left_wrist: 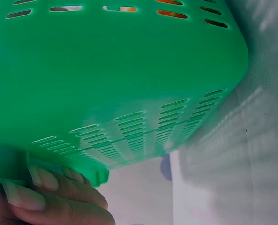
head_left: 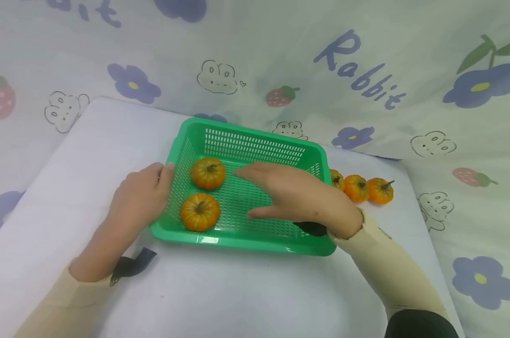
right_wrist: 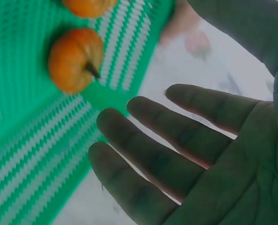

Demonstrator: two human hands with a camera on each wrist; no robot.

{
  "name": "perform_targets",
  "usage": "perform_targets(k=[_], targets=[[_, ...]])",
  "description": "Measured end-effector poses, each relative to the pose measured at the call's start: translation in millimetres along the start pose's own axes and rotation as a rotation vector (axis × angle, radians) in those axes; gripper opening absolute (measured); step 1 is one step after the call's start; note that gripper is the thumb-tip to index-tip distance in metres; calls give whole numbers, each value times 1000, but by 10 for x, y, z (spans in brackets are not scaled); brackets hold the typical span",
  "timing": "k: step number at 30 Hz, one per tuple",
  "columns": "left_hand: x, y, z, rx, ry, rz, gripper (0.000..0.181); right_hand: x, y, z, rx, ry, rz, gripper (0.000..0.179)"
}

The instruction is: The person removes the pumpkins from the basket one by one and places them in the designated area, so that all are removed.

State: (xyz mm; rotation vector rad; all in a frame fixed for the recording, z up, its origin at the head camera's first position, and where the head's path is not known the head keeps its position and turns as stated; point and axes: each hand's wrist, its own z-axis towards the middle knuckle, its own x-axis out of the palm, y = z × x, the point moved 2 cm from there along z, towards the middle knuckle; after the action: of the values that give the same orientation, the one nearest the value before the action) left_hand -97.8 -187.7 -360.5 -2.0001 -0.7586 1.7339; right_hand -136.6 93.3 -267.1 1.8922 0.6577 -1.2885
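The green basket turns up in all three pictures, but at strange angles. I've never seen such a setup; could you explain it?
There is no machine doing the handling here, just a person's two bare hands. The widest picture comes from a camera worn on the head, looking forward and down. The other two come from a camera on each wrist, which is why they look so close and tilted.

On a white table stands the green basket, with two orange pumpkins inside. Three more pumpkins sit beyond its right end, one partly hidden.

The left hand grips the basket's left rim; its wrist view shows the fingers there. The right hand is over the basket, holding nothing.
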Motion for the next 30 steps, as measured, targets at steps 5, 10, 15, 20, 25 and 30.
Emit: perform_targets(k=[5, 10, 15, 20, 25, 30], targets=[[5, 3, 9, -12, 8, 3, 59, 151, 100, 412, -124, 99, -16, 77], [11, 7, 13, -12, 8, 6, 60, 387, 177, 718, -162, 179, -40, 79], [-4, 4, 12, -11, 6, 3, 59, 624, 214, 906, -164, 213, -69, 71], [-5, -6, 6, -12, -2, 4, 59, 760, 166, 967, -157, 211, -56, 73], [-5, 5, 10, -6, -11, 13, 59, 777, 151, 983, -156, 210, -41, 75], [25, 2, 23, -6, 0, 11, 59, 784, 129, 976, -149, 230, -35, 77]])
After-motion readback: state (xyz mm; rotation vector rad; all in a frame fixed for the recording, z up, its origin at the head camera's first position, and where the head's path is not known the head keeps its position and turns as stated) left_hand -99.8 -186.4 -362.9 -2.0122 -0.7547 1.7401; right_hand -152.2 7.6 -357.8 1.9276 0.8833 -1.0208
